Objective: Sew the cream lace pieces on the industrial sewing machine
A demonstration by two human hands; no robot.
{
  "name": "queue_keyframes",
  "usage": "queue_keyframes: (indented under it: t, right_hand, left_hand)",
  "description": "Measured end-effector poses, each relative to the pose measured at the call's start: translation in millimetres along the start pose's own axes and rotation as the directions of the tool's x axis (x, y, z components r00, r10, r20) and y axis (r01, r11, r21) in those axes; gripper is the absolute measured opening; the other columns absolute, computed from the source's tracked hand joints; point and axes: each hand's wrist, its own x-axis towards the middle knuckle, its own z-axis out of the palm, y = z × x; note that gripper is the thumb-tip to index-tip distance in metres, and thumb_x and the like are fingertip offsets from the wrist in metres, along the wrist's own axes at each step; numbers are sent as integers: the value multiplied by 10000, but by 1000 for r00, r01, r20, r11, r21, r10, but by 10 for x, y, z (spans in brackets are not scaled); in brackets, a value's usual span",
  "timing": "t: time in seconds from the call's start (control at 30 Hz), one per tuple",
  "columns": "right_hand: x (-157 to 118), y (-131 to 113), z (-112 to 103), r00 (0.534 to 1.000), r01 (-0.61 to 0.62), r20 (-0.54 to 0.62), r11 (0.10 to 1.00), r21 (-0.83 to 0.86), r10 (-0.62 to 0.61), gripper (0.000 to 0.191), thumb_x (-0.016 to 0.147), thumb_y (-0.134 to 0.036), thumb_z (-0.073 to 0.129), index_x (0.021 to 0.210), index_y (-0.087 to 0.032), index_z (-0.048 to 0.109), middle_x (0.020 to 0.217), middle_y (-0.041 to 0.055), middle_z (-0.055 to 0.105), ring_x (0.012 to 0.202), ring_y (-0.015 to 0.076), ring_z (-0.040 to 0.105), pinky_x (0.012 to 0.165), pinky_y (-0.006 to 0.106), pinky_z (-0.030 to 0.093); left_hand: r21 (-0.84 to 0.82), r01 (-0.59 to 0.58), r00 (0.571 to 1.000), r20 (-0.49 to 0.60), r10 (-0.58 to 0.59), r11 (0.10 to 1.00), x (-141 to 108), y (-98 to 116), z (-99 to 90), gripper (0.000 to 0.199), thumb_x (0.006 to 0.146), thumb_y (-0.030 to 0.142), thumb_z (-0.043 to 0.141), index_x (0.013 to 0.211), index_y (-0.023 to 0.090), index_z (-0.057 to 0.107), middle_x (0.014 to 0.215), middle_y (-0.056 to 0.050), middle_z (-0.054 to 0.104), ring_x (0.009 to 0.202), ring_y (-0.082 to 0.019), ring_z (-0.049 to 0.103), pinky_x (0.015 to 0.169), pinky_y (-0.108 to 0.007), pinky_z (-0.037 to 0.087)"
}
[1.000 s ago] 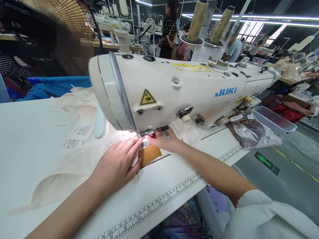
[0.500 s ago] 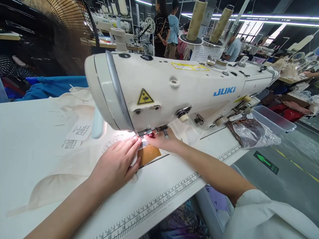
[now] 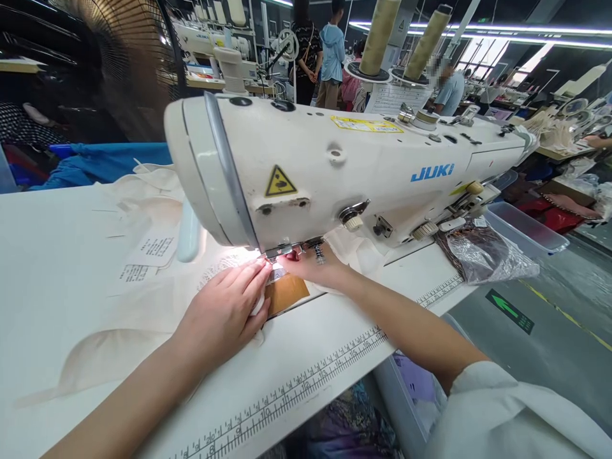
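A white JUKI sewing machine (image 3: 382, 166) stands over the work, its lit presser foot (image 3: 271, 256) low above the bed. My left hand (image 3: 227, 303) lies left of the foot, fingers together and thumb tucked under, closed on cream fabric (image 3: 138, 312) with a lace-like patterned part. My right hand (image 3: 313, 264) reaches under the machine arm from the right. Its fingers are closed at the fabric by the foot; the tips are partly hidden by machine parts. A brown-orange plate (image 3: 287, 293) shows between my hands.
Printed white care labels (image 3: 153, 248) lie on the fabric at left, near a pale blue bar (image 3: 188, 236). A ruler strip (image 3: 296, 398) runs along the table's front edge. At right are a plastic-wrapped bundle (image 3: 482, 252) and a clear bin (image 3: 526, 229). A fan (image 3: 134, 57) stands back left.
Both hands stay almost in place at the presser foot. The view has shifted slightly, so the machine appears a little higher. No grip has visibly changed.
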Motion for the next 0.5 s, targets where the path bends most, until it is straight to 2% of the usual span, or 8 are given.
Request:
queue_keyframes:
  t: [0.13, 0.33, 0.5]
  right_hand:
    - [34, 30, 40, 1000, -4, 21, 999, 33, 3, 334, 881, -312, 550, 589, -215, 422, 730, -16, 683, 749, 168, 596, 724, 293, 413]
    - [59, 73, 111, 1000, 23, 1, 998, 57, -23, 228, 896, -305, 505, 683, -231, 540, 802, -6, 691, 800, 176, 601, 747, 295, 416]
    - [28, 101, 101, 999, 50, 11, 996, 77, -51, 233, 875, -285, 520, 656, -224, 469, 737, -17, 667, 763, 167, 583, 742, 287, 403]
  left_hand:
    - [-6, 2, 1000, 0, -2, 1000, 5, 2, -3, 426, 1014, 276, 401, 1296, 18, 591, 1283, -201, 657, 1123, -313, 631, 912, -434, 517]
    - [0, 10, 1000, 4, -10, 1000, 1, 9, 5, 427, 1017, 278, 397, 1298, 22, 592, 1277, -188, 662, 1123, -310, 630, 925, -433, 515]
    - [15, 12, 1000, 10, -12, 1000, 0, 13, 8, 428, 1023, 280, 383, 1291, 24, 598, 1268, -183, 666, 1109, -305, 633, 920, -433, 520]
